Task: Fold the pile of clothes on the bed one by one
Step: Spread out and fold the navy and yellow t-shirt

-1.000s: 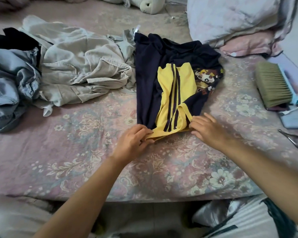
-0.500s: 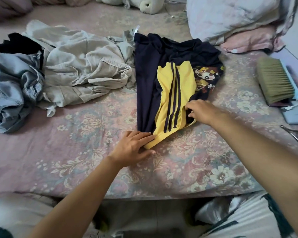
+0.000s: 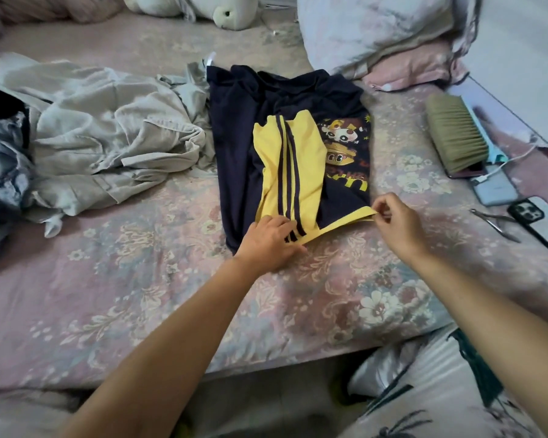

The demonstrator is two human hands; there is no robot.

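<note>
Right hand (image 3: pixel 396 226) pinching hem (image 3: pixel 345 221), left hand (image 3: pixel 271 243) pressing

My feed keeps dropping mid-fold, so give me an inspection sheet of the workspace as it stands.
Surface: pink floral bedspread, rumpled.
Job's things: navy shirt with yellow striped sleeve flat; unfolded beige garment and blue denim beside it.
Clutter: green-bristled brush, two phones, metal nippers.
Grips: left hand presses the hem; right hand pinches the yellow hem.
Cables: white charging cable.
Surroundings: pillows, plush toy.
</note>
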